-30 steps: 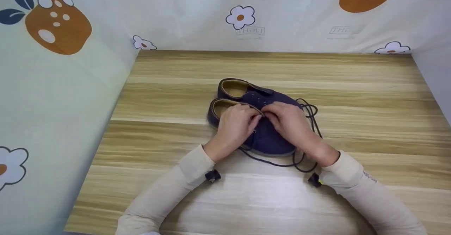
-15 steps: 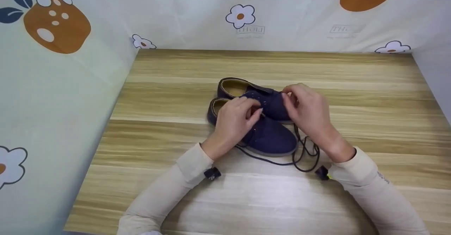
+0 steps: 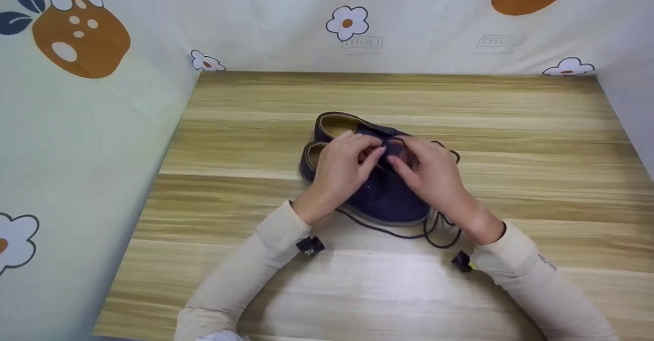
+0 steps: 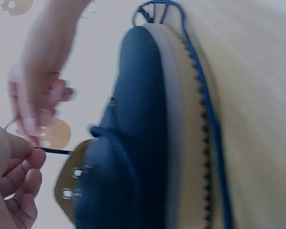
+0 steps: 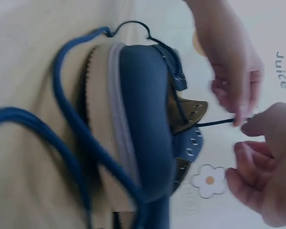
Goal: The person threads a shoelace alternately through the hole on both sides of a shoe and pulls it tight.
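Observation:
Two navy lace-up shoes lie side by side: the near shoe [image 3: 393,198] beneath my hands, the far shoe [image 3: 337,126] behind it. A dark shoelace [image 4: 57,151] runs taut from the near shoe's eyelets to my fingertips. My left hand [image 3: 345,162] pinches this lace above the shoe opening. Facing it, my right hand [image 3: 431,169] has curled fingers and its fingertips meet the lace beside the left fingertips. A small dark loop shows by the right index finger in the head view. The exact right-hand contact is partly hidden and blurred.
Loose lace [image 3: 403,236] lies along the near side of the shoe, with coils by the toe. The wood-grain table [image 3: 245,126] meets a printed curtain [image 3: 286,24] at the back and left. Small black wrist cameras sit under both sleeves.
My right hand moved away to the upper right from the shoe, then came back beside the left fingertips. The left hand rose slightly but stayed over the shoe opening.

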Motion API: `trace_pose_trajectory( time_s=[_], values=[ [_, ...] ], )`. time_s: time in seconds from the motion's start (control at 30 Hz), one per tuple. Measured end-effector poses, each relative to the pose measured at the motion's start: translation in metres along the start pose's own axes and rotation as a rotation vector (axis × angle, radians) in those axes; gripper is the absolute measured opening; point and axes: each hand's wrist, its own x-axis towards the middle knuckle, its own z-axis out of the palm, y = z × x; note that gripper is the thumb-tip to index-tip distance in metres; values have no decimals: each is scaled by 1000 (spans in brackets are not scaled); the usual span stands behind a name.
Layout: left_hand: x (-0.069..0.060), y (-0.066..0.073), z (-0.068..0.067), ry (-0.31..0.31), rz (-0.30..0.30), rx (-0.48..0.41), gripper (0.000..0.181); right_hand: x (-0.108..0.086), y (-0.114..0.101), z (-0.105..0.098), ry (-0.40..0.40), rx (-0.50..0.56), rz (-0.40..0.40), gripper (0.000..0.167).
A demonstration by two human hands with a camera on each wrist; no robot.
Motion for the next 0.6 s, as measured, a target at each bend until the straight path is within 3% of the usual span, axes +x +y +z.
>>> trace_pose_trajectory(
  time_s=[0.17,0.3,0.37,0.5,0.6],
  values=[
    [9,15,-19,137,80,-160,17,-2,3,9,-94,42,-12,17],
    [12,23,-36,239,185,-274,15,-1,3,14,-82,81,-12,9],
    [12,24,-43,272,204,-302,13,0,3,14,-62,100,8,7],
    [8,16,-48,270,156,-334,10,3,1,9,39,141,75,7],
    [0,4,-44,220,92,-318,8,6,-3,1,122,267,136,9]
  ],
)
